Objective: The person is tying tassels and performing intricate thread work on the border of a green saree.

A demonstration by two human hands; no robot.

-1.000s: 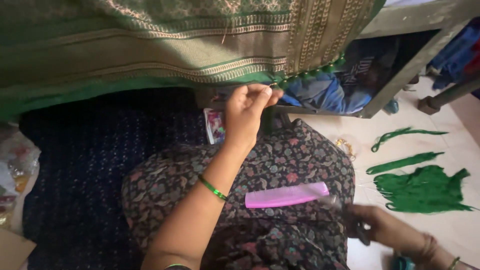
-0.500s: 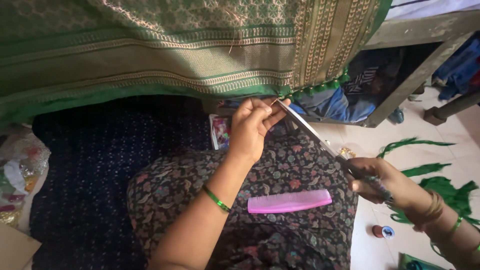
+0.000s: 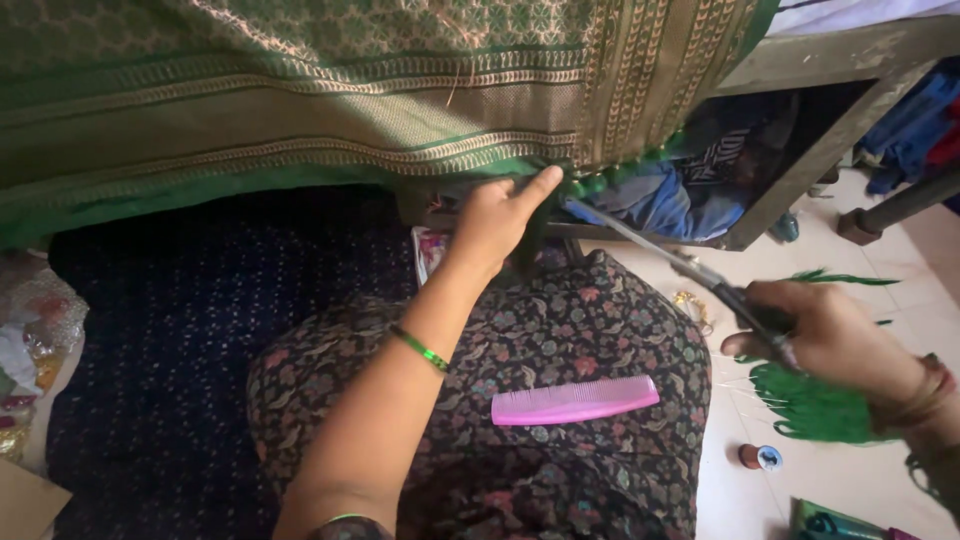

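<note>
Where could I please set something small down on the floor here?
Bare tile lies between the green threads and the small spool; the dark mat left of the lap is open. Around the right hand it is crowded.

Soft daylight from the right brightens the pale floor (image 3: 860, 480), shadows pool beneath the draped cloth (image 3: 300, 90), edges slightly blurred.

Green and gold woven sari cloth (image 3: 300, 90) with striped border bands hangs above, a bright pink comb (image 3: 575, 400) lies on the dark floral-print lap (image 3: 560, 330), a green bangle (image 3: 420, 348) rings the left wrist, green thread bundles (image 3: 815, 405) rest on the pale floor (image 3: 860, 480), navy dotted fabric (image 3: 170, 330) left.
</note>
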